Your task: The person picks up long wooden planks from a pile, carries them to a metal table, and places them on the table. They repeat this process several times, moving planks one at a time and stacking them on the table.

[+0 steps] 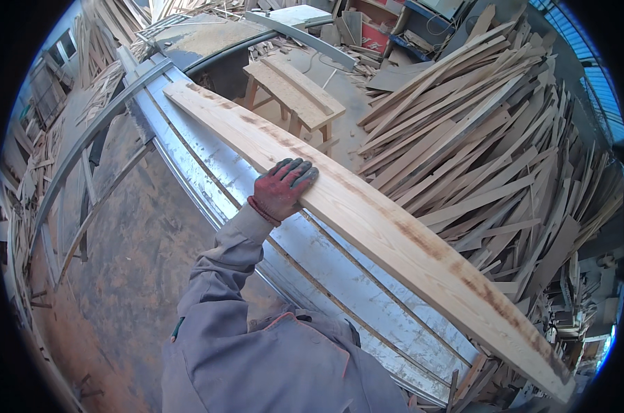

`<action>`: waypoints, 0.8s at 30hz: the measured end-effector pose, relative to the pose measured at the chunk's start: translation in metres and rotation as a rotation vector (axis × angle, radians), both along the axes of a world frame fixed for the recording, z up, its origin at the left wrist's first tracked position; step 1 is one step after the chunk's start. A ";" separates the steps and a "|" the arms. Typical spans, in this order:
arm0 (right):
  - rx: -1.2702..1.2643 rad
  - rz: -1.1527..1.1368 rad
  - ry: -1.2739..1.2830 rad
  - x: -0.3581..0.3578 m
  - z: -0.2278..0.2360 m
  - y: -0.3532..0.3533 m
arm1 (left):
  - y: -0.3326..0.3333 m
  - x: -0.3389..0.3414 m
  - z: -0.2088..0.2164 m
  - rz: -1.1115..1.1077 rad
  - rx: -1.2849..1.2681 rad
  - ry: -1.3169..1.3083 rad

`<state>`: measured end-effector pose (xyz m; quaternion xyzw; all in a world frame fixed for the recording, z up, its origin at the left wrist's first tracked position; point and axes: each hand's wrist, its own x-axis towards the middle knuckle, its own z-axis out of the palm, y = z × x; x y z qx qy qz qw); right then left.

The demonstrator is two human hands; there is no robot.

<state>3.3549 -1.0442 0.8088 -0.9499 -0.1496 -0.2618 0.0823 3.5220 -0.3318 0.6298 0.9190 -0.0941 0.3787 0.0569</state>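
My left hand (284, 184), in a red work glove with dark grey fingertips, lies across the near edge of a long pale wooden plank (388, 220). Its fingers are slightly apart and rest on the plank's top face; the thumb is hard to make out. Dark brown bark-like stains run along the plank's far edge. The plank slants from upper left to lower right over a long metal-topped bench (408, 323) with narrow slots along it. My right hand is out of view.
A heap of loose wooden strips (477, 131) fills the right side. Beyond the plank stands a small wooden bench (295, 96). A curved-looking metal rail (85, 138) and frame are at the left, above a dusty brown floor (147, 275).
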 end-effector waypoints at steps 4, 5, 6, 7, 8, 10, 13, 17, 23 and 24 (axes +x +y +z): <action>1.571 0.727 0.035 -0.002 -0.125 -0.002 | -0.068 -0.032 0.039 -0.040 0.029 -0.020; 1.816 0.863 0.102 0.015 -0.145 0.008 | -0.084 -0.044 0.048 -0.047 0.034 -0.008; 1.936 1.097 0.219 0.031 -0.162 0.021 | -0.102 -0.053 0.057 -0.088 0.005 -0.014; 2.035 1.181 0.198 0.054 -0.174 0.042 | -0.118 -0.066 0.067 -0.101 0.020 0.014; 2.148 1.215 0.090 0.070 -0.179 0.063 | -0.135 -0.079 0.076 -0.110 0.019 0.051; 2.117 1.468 0.137 0.083 -0.176 0.096 | -0.168 -0.108 0.092 -0.125 0.013 0.132; 1.964 1.546 0.180 0.077 -0.183 0.131 | -0.213 -0.154 0.109 -0.161 0.033 0.325; 2.039 1.127 0.045 0.046 -0.186 0.095 | -0.265 -0.199 0.127 -0.150 0.071 0.354; 0.650 0.158 -0.569 0.009 -0.120 0.020 | -0.319 -0.250 0.169 -0.307 0.052 0.364; 0.268 0.007 -0.696 0.005 -0.111 0.025 | -0.325 -0.256 0.176 -0.324 0.044 0.405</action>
